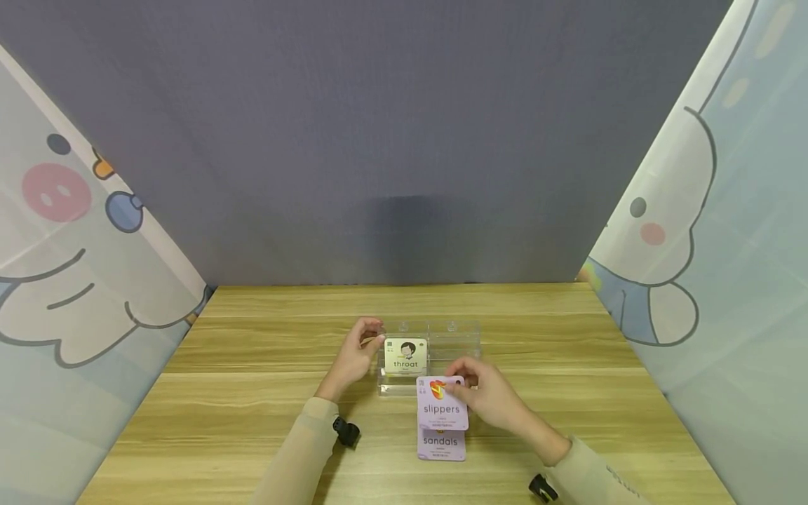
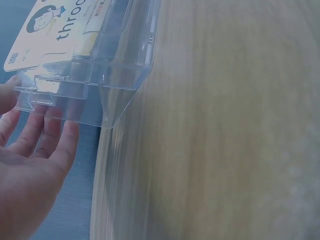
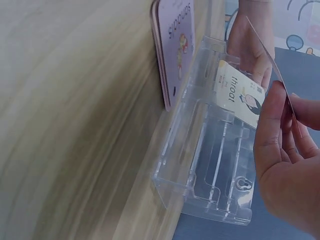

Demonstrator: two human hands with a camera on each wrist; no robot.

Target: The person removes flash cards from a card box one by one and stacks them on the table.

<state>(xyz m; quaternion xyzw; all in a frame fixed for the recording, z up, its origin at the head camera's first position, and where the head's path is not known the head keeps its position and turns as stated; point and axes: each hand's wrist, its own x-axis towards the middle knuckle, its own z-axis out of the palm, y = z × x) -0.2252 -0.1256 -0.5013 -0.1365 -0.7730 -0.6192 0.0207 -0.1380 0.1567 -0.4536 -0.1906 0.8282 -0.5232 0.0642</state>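
Note:
A clear plastic card holder (image 1: pixel 404 390) with two side-by-side sections stands on the table. In its left section a pale yellow "throat" card (image 1: pixel 405 358) leans back. My left hand (image 1: pixel 353 358) grips the holder's left end, thumb in front and fingers behind, as the left wrist view shows. Between thumb and fingers, my right hand (image 1: pixel 495 400) pinches a lilac "slippers" card (image 1: pixel 443 414) in front of the holder. Lower down lies a small stack topped by a "sandals" card (image 1: pixel 440 446), partly covered by the slippers card in the head view. The right section (image 3: pixel 205 165) holds no card.
The wooden table (image 1: pixel 252 421) runs back to a grey cloth wall (image 1: pixel 404 140). Cartoon-printed curtains (image 1: pixel 82 231) hang at both sides. A black wrist camera (image 1: pixel 346 431) sits on the left sleeve, another (image 1: pixel 543 488) on the right.

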